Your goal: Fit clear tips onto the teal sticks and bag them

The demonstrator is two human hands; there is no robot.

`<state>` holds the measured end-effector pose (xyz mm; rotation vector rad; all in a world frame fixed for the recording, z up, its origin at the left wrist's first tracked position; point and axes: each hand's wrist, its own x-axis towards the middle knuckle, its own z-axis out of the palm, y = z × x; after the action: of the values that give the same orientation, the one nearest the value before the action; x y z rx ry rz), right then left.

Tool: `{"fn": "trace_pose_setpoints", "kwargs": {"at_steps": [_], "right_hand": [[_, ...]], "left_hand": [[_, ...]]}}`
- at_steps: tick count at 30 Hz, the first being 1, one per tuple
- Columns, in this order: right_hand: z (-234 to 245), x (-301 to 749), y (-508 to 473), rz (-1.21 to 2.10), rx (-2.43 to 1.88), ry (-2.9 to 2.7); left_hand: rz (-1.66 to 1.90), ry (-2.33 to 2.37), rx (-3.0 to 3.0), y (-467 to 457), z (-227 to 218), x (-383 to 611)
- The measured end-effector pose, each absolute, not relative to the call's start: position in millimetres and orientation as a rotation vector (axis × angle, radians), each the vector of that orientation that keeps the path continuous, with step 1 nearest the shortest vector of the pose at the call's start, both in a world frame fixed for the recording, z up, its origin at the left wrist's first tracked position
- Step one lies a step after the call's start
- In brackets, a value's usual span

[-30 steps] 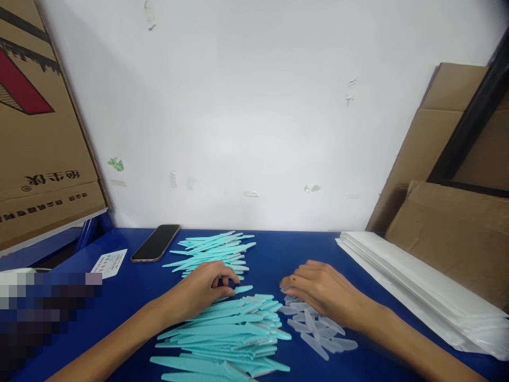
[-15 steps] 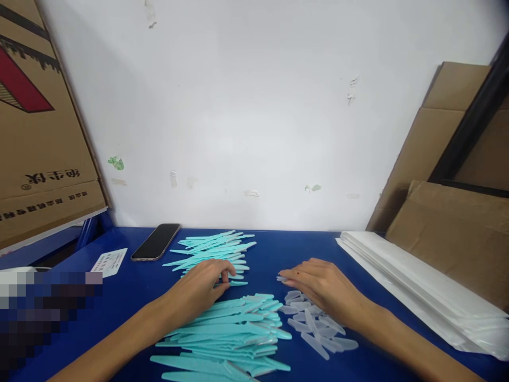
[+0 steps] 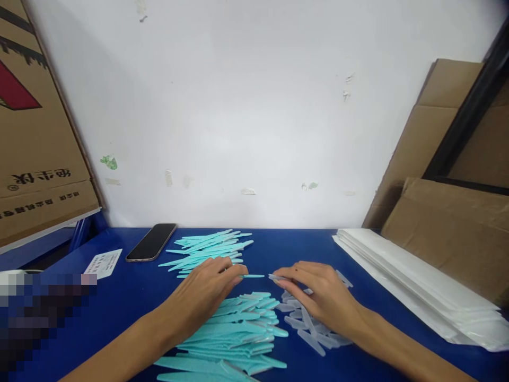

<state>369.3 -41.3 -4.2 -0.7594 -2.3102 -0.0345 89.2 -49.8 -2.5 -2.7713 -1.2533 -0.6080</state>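
Note:
My left hand (image 3: 210, 284) is closed on a turquoise eyebrow razor (image 3: 253, 276), whose tip sticks out to the right past the fingertips. Facing it, my right hand (image 3: 318, 286) pinches a small translucent plastic cap (image 3: 275, 277). A short gap separates razor tip and cap. Under and in front of my left hand lies a thick pile of turquoise razors (image 3: 238, 329). Farther back is a second, looser group of razors (image 3: 210, 246). Loose translucent caps (image 3: 310, 323) are scattered beneath my right hand, which partly hides them.
A phone (image 3: 153, 243) and a white printed card (image 3: 104, 263) lie on the blue table (image 3: 131, 297) at left. White flat sleeves (image 3: 413, 286) are stacked at right. Cardboard (image 3: 449, 228) leans behind them, and a large carton (image 3: 43, 132) stands at left. A white wall (image 3: 254, 106) closes the back.
My left hand has moved right and now holds a razor out toward the cap. My right hand, still pinching a cap, has come slightly left. The view has shifted a little.

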Motion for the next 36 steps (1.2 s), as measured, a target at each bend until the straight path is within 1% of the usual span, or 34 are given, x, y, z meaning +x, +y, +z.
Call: {"fn": "trace_pose_setpoints", "kwargs": {"at_steps": [4,11,16,20,25,30,33,36], "right_hand": [[-5.9,369.2,-42.1,-0.005,-0.742,-2.325],[-10.7,360.1,-49.1,0.024,-0.656,-2.344],[-13.6,353.0,-59.1,-0.02,-0.598,-2.325],[-10.7,352.1,-59.1,-0.039,-0.585,-2.314],[-3.7,362.4,-45.7,-0.139,-0.743,-2.35],[-0.7,381.6,-26.8,-0.105,-0.919,-2.364],[-0.9,387.0,-21.2,-0.098,-0.945,-2.42],[0.5,389.3,-19.0,-0.111,-0.909,-2.465]], "left_hand": [[-0.662,-1.179,-2.779,-53.5,-2.1,92.4],[-0.874,-0.999,-2.821,-59.4,-7.5,100.1],[-0.888,-0.868,-2.787,-68.8,-9.4,106.4],[-0.945,-0.862,-2.747,-71.7,-4.2,109.6],[-0.84,-1.034,-2.719,-57.7,-0.2,96.0],[-0.584,-1.289,-2.703,-36.9,6.3,67.9],[-0.446,-1.404,-2.753,-29.0,6.9,57.0],[-0.412,-1.451,-2.752,-25.7,3.5,52.9]]}}
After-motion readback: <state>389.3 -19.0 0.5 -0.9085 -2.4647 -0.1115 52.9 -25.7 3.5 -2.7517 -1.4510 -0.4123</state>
